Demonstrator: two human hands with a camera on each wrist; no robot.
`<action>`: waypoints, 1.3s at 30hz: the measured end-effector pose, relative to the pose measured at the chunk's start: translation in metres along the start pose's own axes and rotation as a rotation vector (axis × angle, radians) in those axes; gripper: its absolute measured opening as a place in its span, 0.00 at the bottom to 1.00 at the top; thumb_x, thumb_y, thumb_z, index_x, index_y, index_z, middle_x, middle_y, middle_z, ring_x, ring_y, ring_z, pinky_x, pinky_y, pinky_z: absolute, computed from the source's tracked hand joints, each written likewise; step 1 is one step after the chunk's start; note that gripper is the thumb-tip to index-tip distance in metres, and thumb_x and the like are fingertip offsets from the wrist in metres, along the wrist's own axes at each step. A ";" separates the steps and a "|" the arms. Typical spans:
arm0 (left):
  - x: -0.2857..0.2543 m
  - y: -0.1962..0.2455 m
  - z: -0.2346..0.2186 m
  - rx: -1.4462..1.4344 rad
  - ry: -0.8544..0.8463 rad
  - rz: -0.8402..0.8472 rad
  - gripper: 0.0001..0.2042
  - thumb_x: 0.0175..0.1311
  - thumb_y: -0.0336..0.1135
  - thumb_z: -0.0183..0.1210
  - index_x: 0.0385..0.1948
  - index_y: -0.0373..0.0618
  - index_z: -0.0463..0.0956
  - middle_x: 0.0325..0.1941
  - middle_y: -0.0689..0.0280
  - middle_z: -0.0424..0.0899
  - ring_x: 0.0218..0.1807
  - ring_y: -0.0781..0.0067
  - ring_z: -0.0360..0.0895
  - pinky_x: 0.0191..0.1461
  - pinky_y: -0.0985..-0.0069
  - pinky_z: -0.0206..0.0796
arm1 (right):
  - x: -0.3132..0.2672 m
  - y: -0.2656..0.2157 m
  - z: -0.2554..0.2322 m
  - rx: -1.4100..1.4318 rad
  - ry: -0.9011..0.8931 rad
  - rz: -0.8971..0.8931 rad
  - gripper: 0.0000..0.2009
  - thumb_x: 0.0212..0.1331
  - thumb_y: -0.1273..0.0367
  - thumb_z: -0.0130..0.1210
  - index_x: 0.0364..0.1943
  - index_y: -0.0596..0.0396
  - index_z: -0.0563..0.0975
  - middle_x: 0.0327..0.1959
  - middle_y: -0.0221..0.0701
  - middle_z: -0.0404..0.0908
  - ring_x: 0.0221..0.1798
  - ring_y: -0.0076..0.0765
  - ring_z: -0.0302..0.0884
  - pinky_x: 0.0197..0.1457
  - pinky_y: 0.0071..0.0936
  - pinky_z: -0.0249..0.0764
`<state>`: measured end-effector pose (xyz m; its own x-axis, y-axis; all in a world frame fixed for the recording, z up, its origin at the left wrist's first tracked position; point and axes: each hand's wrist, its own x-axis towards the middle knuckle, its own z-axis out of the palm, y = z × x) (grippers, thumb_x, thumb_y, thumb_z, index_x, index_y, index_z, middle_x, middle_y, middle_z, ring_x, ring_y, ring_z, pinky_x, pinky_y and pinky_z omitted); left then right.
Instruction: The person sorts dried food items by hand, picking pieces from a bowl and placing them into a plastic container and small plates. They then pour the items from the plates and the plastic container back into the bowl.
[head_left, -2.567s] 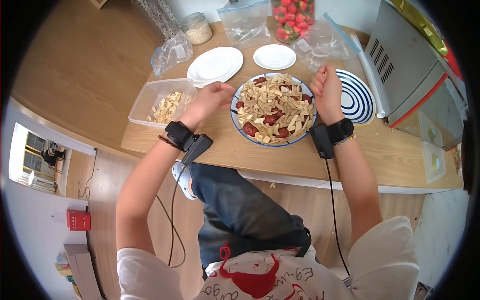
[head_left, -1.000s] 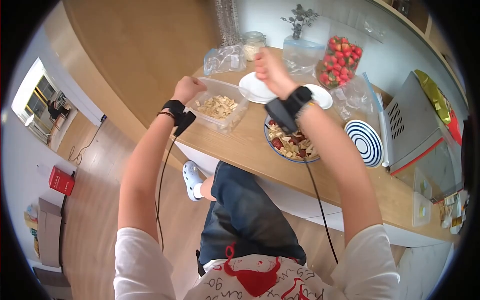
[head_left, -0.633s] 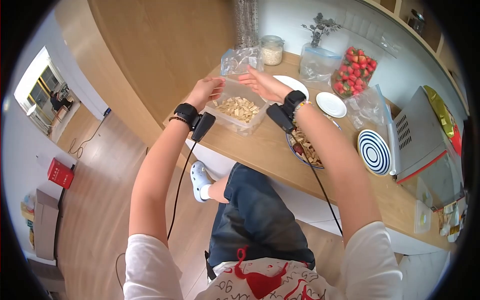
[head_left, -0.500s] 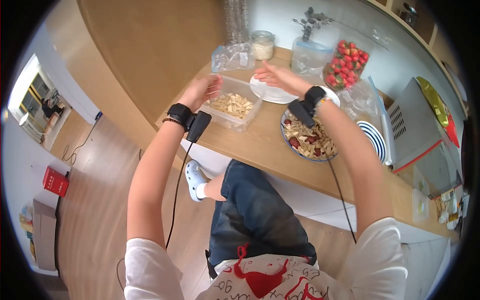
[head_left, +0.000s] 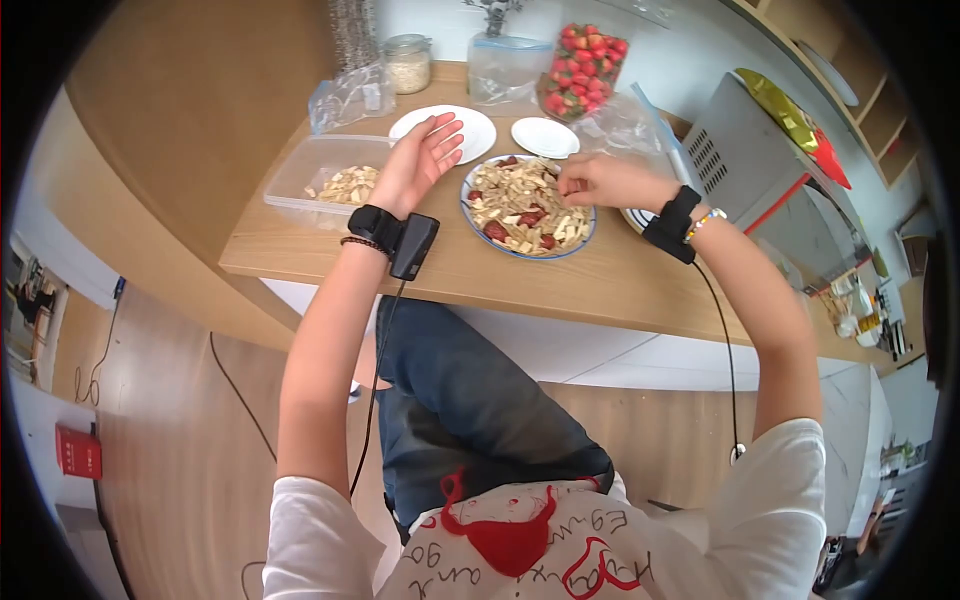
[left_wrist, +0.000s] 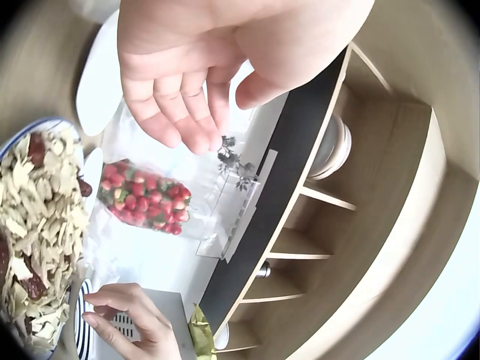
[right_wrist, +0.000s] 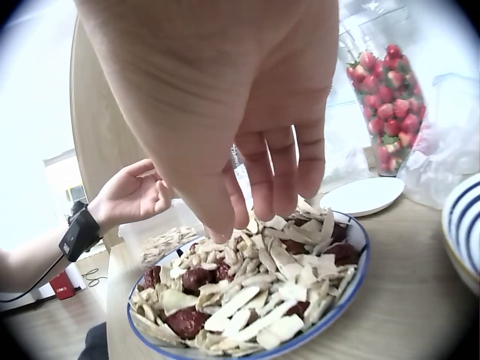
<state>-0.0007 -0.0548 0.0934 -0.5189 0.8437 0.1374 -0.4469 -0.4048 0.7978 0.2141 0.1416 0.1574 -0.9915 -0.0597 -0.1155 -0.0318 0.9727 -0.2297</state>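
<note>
A right hand (head_left: 620,182) bends downward over a filled bowl (right_wrist: 358,244); a left hand (head_left: 415,168) is raised near a plastic box (head_left: 290,180).
The bowl, white with a blue rim, sits on the wooden counter (head_left: 470,278); being round, it points to no side, while its pale, dry, flat slices (right_wrist: 247,300) point every way among wrinkled dark-red fruits (right_wrist: 187,322). The right fingers are loosely bent, thumb apart, with nothing seen between; whether they touch the slices, I cannot tell. The left fingers are spread, slightly curved, holding nothing. The translucent box lies lengthwise left to right. Behind are white plates (head_left: 475,125) and strawberries (head_left: 585,72).
</note>
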 end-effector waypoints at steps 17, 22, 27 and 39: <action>0.019 -0.064 -0.022 -0.374 -0.076 0.174 0.23 0.66 0.38 0.46 0.62 0.42 0.59 0.67 0.59 0.59 0.68 0.66 0.55 0.68 0.69 0.50 | -0.042 -0.019 0.049 0.138 0.192 0.025 0.15 0.51 0.65 0.62 0.40 0.55 0.74 0.39 0.32 0.72 0.41 0.30 0.73 0.43 0.25 0.71; 0.013 -0.065 -0.025 -0.411 -0.003 0.108 0.23 0.65 0.36 0.46 0.62 0.42 0.57 0.66 0.56 0.60 0.67 0.63 0.57 0.69 0.65 0.49 | -0.031 -0.042 0.052 0.129 0.154 -0.231 0.14 0.56 0.73 0.54 0.48 0.52 0.72 0.46 0.32 0.69 0.51 0.39 0.69 0.54 0.32 0.68; 0.007 -0.066 -0.024 -0.464 0.004 0.098 0.22 0.64 0.32 0.46 0.60 0.39 0.56 0.66 0.52 0.59 0.67 0.57 0.58 0.71 0.60 0.48 | -0.017 -0.045 0.062 -0.044 0.169 -0.399 0.17 0.53 0.77 0.51 0.50 0.51 0.72 0.51 0.31 0.68 0.54 0.40 0.68 0.55 0.33 0.69; 0.007 -0.067 -0.027 -0.446 0.073 0.083 0.22 0.65 0.30 0.45 0.61 0.43 0.57 0.65 0.55 0.62 0.67 0.60 0.58 0.70 0.61 0.50 | 0.009 -0.034 0.055 -0.034 0.111 -0.525 0.10 0.53 0.71 0.55 0.40 0.55 0.73 0.43 0.32 0.70 0.48 0.39 0.70 0.50 0.33 0.70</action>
<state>0.0061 -0.0311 0.0256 -0.6090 0.7816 0.1355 -0.6636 -0.5955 0.4528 0.2131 0.0959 0.1109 -0.8486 -0.5175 0.1100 -0.5289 0.8255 -0.1971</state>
